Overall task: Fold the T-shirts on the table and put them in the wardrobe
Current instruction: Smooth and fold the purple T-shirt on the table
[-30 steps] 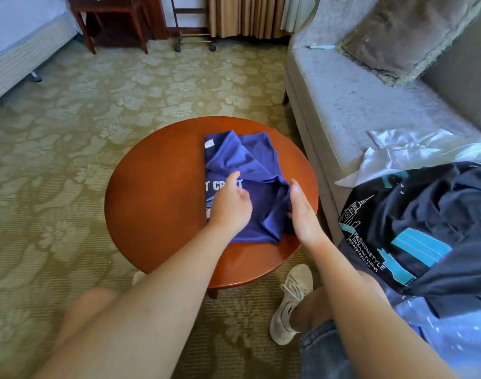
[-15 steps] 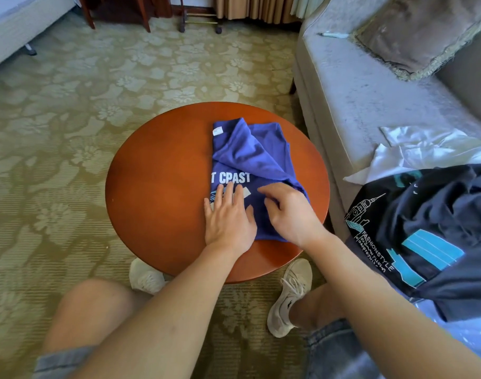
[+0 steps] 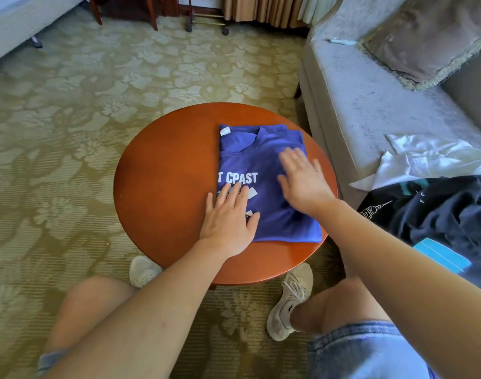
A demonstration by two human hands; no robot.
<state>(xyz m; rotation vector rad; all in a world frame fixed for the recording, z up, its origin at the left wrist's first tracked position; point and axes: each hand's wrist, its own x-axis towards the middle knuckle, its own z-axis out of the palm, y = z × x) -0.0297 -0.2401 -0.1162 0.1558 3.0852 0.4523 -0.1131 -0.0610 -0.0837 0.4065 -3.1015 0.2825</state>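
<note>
A blue T-shirt point(image 3: 257, 157) with white lettering lies folded into a flat rectangle on the right half of the round wooden table point(image 3: 162, 181). My left hand point(image 3: 229, 217) presses flat on the shirt's near left corner, fingers straight. Over the shirt's right side my right hand point(image 3: 302, 177) lies flat with spread fingers, slightly blurred. A dark navy T-shirt point(image 3: 438, 212) with teal print and a white garment point(image 3: 425, 157) lie crumpled on the sofa to the right. No wardrobe is in view.
A grey sofa point(image 3: 370, 99) with a cushion point(image 3: 430, 36) stands right of the table. Patterned carpet point(image 3: 70, 132) surrounds the table. A bed edge point(image 3: 15, 28) and dark wooden furniture legs point(image 3: 151, 12) are at the back. My knees and shoes sit under the table's near edge.
The bunched upper fold of the blue shirt has been laid down flat, and the neckline now shows. My right hand slid from the shirt's near middle out to its right side.
</note>
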